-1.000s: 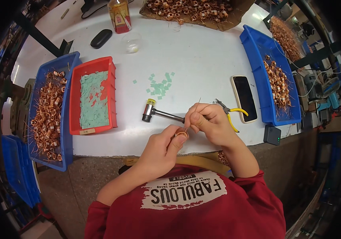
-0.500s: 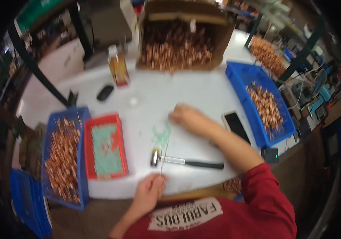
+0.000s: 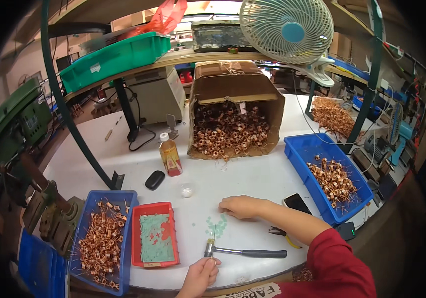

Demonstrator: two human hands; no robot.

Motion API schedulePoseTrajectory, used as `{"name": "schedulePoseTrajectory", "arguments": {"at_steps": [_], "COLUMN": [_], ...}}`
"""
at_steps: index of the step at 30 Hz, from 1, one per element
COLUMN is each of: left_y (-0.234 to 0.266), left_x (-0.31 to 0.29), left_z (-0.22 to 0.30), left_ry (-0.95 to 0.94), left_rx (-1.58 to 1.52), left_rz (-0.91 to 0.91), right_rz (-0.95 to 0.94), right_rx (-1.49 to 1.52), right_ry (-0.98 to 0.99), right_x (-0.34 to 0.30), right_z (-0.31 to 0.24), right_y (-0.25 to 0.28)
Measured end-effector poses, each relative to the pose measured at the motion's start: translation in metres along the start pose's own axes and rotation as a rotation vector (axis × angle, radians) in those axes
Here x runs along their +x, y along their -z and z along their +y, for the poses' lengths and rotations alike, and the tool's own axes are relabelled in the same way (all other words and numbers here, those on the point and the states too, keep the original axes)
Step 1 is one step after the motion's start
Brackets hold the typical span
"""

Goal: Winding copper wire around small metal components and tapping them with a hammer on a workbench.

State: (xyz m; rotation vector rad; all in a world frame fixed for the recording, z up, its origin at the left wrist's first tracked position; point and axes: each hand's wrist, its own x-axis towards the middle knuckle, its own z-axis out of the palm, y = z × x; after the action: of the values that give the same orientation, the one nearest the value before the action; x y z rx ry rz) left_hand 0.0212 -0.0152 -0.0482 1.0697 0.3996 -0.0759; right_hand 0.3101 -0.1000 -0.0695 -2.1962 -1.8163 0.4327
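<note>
My left hand (image 3: 200, 278) is closed at the table's near edge, thumb against fingers. A thin wire (image 3: 215, 231) rises from its fingertips; any body the wire belongs to is hidden by the fingers. Just beyond that hand lies a hammer (image 3: 255, 253) with a metal head and a dark grip, its handle pointing right. My right hand (image 3: 243, 207) rests low over the white table, fingers curled together beside several small pale-green square pieces (image 3: 216, 224). Whatever its fingertips hold, if anything, cannot be made out.
On the left stand a red tray (image 3: 175, 243) of green pieces and a blue bin (image 3: 132, 218) of copper coils. Another blue bin (image 3: 297, 154) is on the right, near a phone (image 3: 296, 202). Behind are a bottle (image 3: 170, 156), a black case (image 3: 155, 180) and a coil-filled carton (image 3: 233, 87).
The view has tilted up, so the table sits lower and the shelf and fan show. Both hands hold about the same places over the table, and the picture is sharper.
</note>
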Motion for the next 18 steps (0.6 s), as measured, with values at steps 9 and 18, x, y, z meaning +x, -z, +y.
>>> {"name": "schedulePoseTrajectory", "arguments": {"at_steps": [9, 18], "left_y": [0.004, 0.000], "left_x": [0.001, 0.005], "left_z": [-0.002, 0.002], "left_ry": [0.033, 0.068], "left_rx": [-0.082, -0.098], "left_rz": [0.033, -0.026], "right_rz": [0.057, 0.329], "right_rx": [-0.034, 0.514], "right_ry": [-0.145, -0.224], "right_x": [-0.019, -0.068], "right_z": [-0.007, -0.060], "right_y": [0.002, 0.039]}}
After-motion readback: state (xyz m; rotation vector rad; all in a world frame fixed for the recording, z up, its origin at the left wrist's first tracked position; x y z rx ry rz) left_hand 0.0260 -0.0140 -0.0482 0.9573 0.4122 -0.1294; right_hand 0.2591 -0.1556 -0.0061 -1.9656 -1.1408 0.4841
